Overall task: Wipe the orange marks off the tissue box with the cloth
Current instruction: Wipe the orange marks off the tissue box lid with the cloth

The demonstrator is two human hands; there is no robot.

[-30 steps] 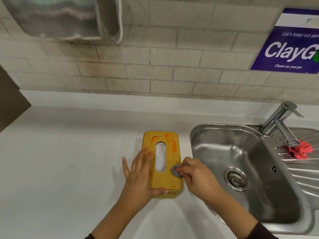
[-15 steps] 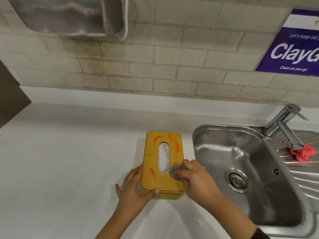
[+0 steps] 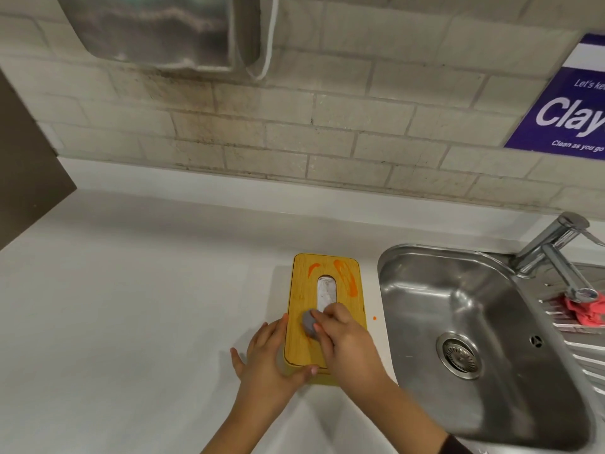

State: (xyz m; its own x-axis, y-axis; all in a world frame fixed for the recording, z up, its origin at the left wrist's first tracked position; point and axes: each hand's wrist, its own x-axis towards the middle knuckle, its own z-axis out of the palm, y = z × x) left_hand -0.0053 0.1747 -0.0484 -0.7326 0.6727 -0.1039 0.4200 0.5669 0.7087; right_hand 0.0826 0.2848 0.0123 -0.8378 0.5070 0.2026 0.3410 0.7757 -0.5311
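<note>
A yellow wooden-topped tissue box (image 3: 302, 290) lies on the white counter just left of the sink. Orange marks (image 3: 347, 280) streak its far end, on both sides of the oval slot. My right hand (image 3: 343, 345) presses a small grey cloth (image 3: 307, 322) onto the lid's near left part, below the slot. My left hand (image 3: 268, 358) clasps the box's near left corner, thumb along the front edge and fingers against the left side.
A steel sink (image 3: 474, 339) with a tap (image 3: 553, 250) sits right of the box. A red cloth (image 3: 589, 311) lies on the drainer under the spout. A tiny orange speck (image 3: 375, 318) marks the counter. A metal dispenser (image 3: 157, 31) hangs on the tiled wall.
My right hand has slid the grey cloth leftward across the lid, from right of the slot to its near left. My left hand has moved off the lid down to the box's near left corner.
</note>
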